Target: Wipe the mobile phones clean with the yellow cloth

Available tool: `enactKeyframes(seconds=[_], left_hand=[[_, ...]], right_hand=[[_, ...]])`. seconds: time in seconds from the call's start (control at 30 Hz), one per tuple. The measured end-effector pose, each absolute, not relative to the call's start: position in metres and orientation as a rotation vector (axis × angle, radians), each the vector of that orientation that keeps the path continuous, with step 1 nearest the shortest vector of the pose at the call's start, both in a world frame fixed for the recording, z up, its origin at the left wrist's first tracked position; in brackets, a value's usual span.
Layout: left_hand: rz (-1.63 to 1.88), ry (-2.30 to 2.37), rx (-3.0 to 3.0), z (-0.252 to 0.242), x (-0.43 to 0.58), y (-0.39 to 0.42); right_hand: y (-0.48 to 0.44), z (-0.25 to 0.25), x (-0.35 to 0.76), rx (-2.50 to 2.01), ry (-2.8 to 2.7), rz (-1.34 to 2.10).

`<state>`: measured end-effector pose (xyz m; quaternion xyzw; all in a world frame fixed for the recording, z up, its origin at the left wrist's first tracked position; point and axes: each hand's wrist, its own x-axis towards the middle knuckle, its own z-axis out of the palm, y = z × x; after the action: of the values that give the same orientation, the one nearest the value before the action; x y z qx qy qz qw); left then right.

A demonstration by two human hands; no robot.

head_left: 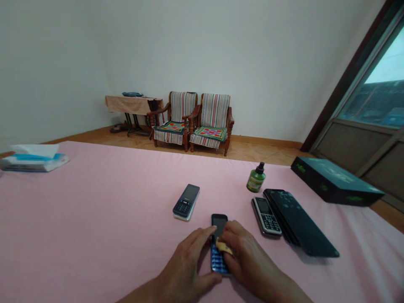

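Observation:
A dark keypad phone (218, 259) lies face up on the pink cloth, directly in front of me. My left hand (186, 263) grips it along the left side, with fingertips by the screen and the thumb at the lower end. Pinched in my right hand (244, 252) is a small yellowish piece of cloth or sponge (224, 247), held against the phone's face around the top of the keypad. The right fingers cover part of the phone. Just beyond, a second keypad phone (187, 201) rests on a pale, flat object.
To the right are a silver-edged keypad phone (267, 216), dark flat cases (303, 223), a green spray bottle (255, 179) and a black box (334, 181). A tissue pack (34, 162) sits far left on the pink cloth (94, 219). Two chairs (208, 122) stand beyond.

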<state>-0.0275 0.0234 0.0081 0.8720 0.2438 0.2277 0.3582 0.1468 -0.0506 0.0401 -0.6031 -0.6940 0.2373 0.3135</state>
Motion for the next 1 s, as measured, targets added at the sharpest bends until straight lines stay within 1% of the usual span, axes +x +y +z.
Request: enactKeyframes(seconds=[0.33, 0.57, 0.77, 1.0], left_hand=[[0.636, 0.595, 2.233, 0.007, -0.028, 0.025], [0.630, 0.574, 2.229, 0.007, -0.026, 0.026], [0.599, 0.591, 2.222, 0.010, -0.026, 0.025], [0.598, 0.575, 2.193, 0.013, -0.025, 0.025]], right_hand=[[-0.045, 0.032, 0.137, -1.546, -1.854, 0.633], [-0.053, 0.037, 0.156, -1.611, -1.827, 0.605], [-0.048, 0.032, 0.149, -1.478, -1.872, 0.655], [-0.048, 0.040, 0.158, -1.452, -1.897, 0.675]])
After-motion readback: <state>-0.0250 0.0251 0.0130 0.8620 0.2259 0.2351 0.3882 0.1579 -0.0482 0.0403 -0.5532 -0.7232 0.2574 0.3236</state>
